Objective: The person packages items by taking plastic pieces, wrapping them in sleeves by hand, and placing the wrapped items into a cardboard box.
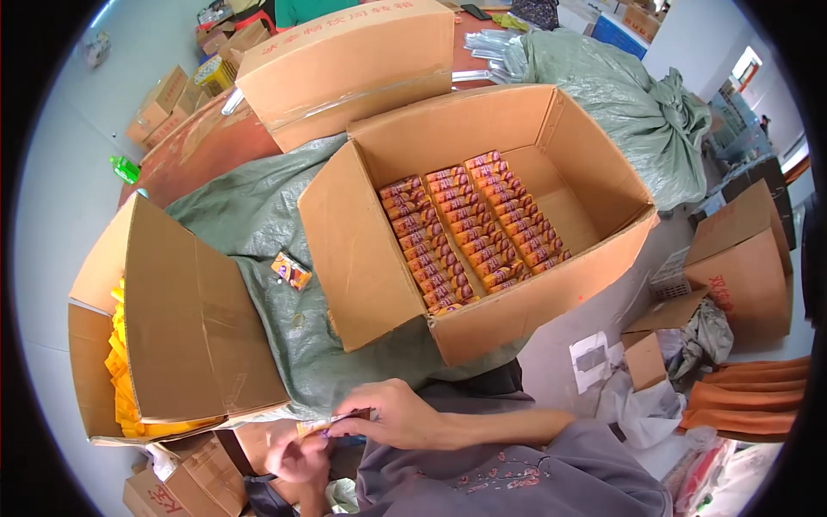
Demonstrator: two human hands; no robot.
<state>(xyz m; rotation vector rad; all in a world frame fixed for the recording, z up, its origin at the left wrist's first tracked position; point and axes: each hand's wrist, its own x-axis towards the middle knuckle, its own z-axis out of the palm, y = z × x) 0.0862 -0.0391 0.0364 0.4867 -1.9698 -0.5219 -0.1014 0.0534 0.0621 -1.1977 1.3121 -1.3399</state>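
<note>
The small packet (312,426) is near your lap, pinched in the nearly closed fingers of your left hand (297,457) and right hand (389,415), near the left carton (202,336); a slack grip could drop it, hard squeezing could crumple it.

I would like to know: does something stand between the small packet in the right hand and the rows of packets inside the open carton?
Yes: the outward-folded flap and the near carton wall stand between the small packet and the rows of packets. Above their edges, nothing visible blocks the way.
</note>
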